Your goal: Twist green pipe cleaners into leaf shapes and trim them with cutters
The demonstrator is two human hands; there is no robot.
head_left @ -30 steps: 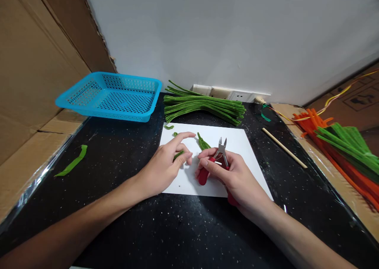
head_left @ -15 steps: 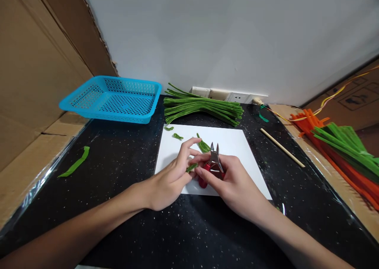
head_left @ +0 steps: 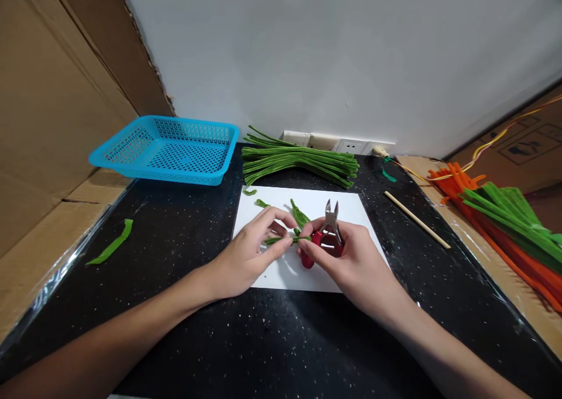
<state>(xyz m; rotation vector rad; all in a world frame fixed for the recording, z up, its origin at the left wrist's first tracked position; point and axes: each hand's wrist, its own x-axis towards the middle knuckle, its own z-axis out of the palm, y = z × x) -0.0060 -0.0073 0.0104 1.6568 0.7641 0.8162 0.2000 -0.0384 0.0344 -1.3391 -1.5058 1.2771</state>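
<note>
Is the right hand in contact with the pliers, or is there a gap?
Touching. The head view shows the right hand holding the pliers by the red handles.

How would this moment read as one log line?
left hand: pinching short fuzzy green stem | right hand: holding red-handled metal cutters | beneath: white paper sheet | behind sheet: long fuzzy green stems

Pliers (head_left: pixel 331 216) pt. hidden, esp. grips (head_left: pixel 309 257)

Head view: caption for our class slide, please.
Over white paper, left hand holds a green chenille stem, right hand red-handled nippers.
</note>
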